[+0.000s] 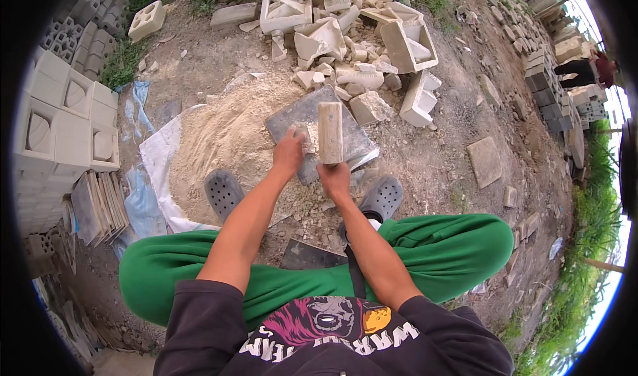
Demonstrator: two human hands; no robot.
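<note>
A dark grey flat slab (286, 115) lies tilted between my feet, over the edge of a heap of pale crushed grit (222, 126). Over it, my left hand (288, 155) has its fingers closed around a pale stone chunk (307, 136), with crumbs scattered about it. In my right hand (334, 178) is a wooden mallet (330, 131), its blocky head raised over the slab just right of the chunk. The mallet's handle is mostly hidden by its head and my fist.
Broken pale blocks (362, 77) pile up ahead. A white sheet (158, 151) lies under the grit at left. Stacked blocks (66, 107) and thin boards (100, 206) stand at far left. A dark plate (312, 255) lies below me. Another person (588, 72) is far right.
</note>
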